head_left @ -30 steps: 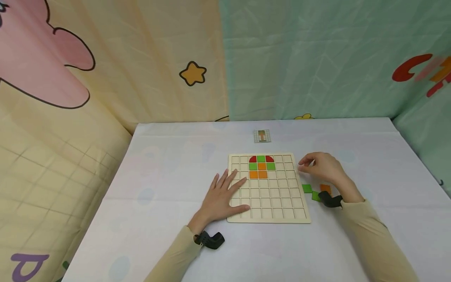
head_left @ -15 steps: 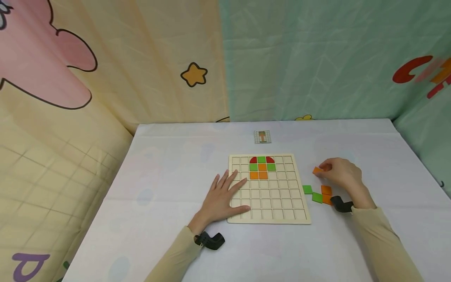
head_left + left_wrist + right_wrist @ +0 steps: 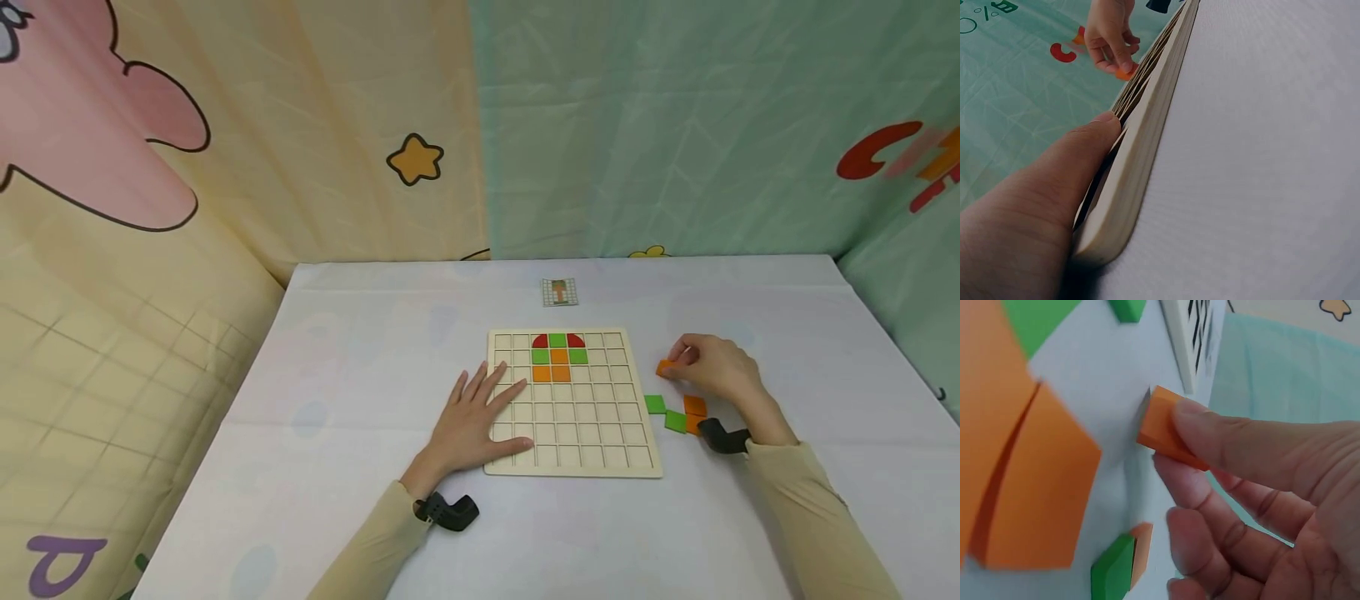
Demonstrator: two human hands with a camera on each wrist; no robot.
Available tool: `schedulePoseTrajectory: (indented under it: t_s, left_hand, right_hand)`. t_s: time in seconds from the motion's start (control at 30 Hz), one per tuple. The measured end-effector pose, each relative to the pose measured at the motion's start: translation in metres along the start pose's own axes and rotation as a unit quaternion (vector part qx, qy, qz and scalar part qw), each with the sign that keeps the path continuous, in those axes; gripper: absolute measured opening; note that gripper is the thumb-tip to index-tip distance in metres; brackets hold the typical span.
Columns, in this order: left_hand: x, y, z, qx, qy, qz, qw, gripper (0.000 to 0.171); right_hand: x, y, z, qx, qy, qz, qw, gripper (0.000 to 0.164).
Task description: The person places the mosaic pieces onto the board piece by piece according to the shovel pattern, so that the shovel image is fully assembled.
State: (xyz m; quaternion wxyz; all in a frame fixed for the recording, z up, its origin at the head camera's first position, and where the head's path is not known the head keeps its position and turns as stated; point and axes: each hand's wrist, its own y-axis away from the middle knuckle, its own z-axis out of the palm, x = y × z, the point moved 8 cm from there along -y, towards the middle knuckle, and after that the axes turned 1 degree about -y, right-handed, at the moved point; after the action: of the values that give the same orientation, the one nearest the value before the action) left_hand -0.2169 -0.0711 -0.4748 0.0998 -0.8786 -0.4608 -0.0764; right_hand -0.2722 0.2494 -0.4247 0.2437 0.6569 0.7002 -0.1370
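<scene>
My left hand (image 3: 467,421) rests with spread fingers on the left part of a pale wooden grid board (image 3: 596,433); its thumb lies along the near edge in the left wrist view. Off the board's right side, my right hand (image 3: 718,367) pinches an orange square tile (image 3: 1163,422) between thumb and fingers. On the board, orange squares (image 3: 551,373), green squares (image 3: 557,340) and two red rounded tiles (image 3: 575,341) form a group near the far edge. Loose green tiles (image 3: 675,421) and orange tiles (image 3: 694,406) lie right of the board, partly behind my right wrist.
A small picture card (image 3: 559,292) lies beyond the board on the white tablecloth (image 3: 360,350). In the right wrist view, a green tile (image 3: 1112,569) and an orange one (image 3: 1142,550) lie below the pinched tile. Printed curtains (image 3: 675,125) hang behind the table.
My right hand has moved right, away from the board's edge, and now holds an orange tile. Over the last half second it shifted slightly left. My left hand has stayed put.
</scene>
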Motion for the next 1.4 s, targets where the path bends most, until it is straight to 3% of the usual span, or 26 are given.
schedulePoseTrajectory:
  t_s: [0.2,0.5,0.83,1.17,1.4]
  left_hand:
    - [0.000,0.000,0.001,-0.002,-0.004,0.000,1.0000,0.083]
    - [0.000,-0.001,0.001,-0.002,-0.001,-0.002,1.0000,0.084]
    - [0.000,-0.001,0.001,-0.005,-0.003,-0.003,1.0000,0.084]
    - [0.000,0.000,0.001,-0.008,-0.002,-0.005,1.0000,0.084]
    - [0.000,-0.001,0.000,-0.006,-0.005,-0.006,1.0000,0.084]
  right_hand:
    - [-0.018,-0.004,0.005,0.005,-0.062,-0.042,0.997,0.024]
    - [-0.060,-0.013,0.032,-0.039,-0.130,-0.119,0.984,0.010]
    - [-0.087,-0.020,0.050,-0.045,-0.102,-0.144,0.983,0.005]
    - [-0.092,-0.024,0.057,-0.055,-0.082,-0.145,0.985,0.006]
    - [-0.091,-0.027,0.057,-0.048,-0.058,-0.118,0.990,0.004]
